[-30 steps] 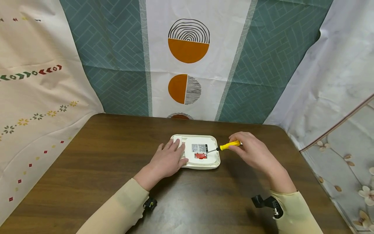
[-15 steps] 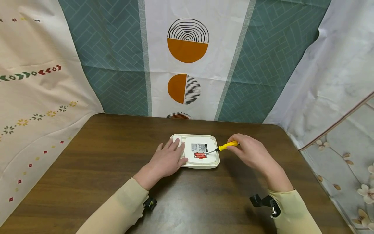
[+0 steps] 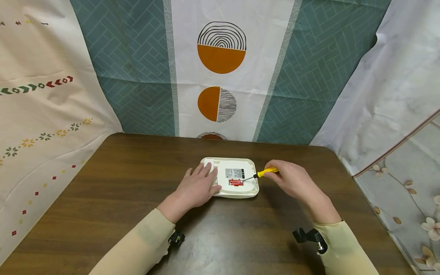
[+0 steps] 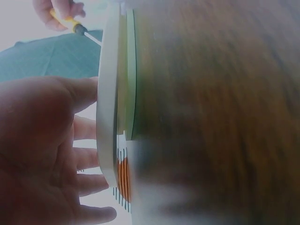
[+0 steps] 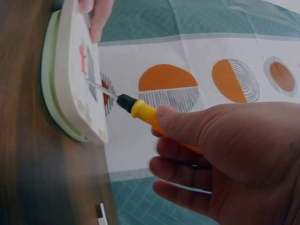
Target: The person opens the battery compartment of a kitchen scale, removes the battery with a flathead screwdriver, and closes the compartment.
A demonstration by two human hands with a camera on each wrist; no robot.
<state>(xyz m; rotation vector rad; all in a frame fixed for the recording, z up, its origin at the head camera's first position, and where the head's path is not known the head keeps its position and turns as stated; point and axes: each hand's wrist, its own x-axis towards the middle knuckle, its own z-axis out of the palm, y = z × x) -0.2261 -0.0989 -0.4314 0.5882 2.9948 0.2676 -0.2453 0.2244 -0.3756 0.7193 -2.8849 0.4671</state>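
A flat white device (image 3: 249, 187) with rounded corners lies on the table, its underside up. Red batteries (image 3: 236, 182) sit in its small compartment, below a grey printed label (image 3: 234, 173). My left hand (image 3: 194, 188) rests on the device's left part with fingers spread and straight. In my right hand (image 3: 292, 178) I grip the yellow handle of a screwdriver (image 5: 143, 111), thumb along it. The metal tip meets the right end of the battery compartment; whether it touches a battery I cannot tell. A pale green layer (image 5: 50, 77) shows under the white body in the wrist views.
The brown wooden table (image 3: 137, 168) extends around the device. Patterned cloths hang behind it, with a teal and white curtain (image 3: 148, 68) at the back. A wrist camera (image 3: 311, 237) is strapped to the right sleeve, and another (image 3: 177, 238) to the left.
My right hand has lowered slightly and shifted left with the screwdriver. Its tip has gone from the label's lower edge to the batteries' right end. The left hand stays in place.
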